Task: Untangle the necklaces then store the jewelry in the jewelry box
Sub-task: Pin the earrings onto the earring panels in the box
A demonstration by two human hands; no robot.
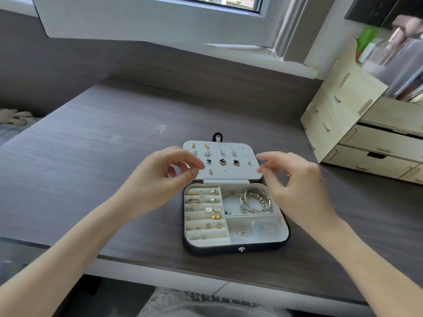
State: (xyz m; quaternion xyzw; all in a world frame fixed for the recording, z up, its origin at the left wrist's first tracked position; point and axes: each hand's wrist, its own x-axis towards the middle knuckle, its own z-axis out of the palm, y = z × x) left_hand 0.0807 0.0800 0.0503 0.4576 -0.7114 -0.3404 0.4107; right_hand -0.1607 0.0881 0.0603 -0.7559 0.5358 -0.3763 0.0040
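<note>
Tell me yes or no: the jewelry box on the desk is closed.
No, the jewelry box lies open, its lid folded back flat and the bracelets in its upper right compartment exposed.

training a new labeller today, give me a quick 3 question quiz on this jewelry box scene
1. True or false: the jewelry box has its lid shut.
2. Which part of the box holds the silver bracelets? A: the back right compartment. B: the front right compartment. C: the ring rolls on the left.
3. Fill in the gap: the wooden drawer organiser stands on the desk to the box's ____.

Key: 1 false; 2 A; 3 right.
</note>
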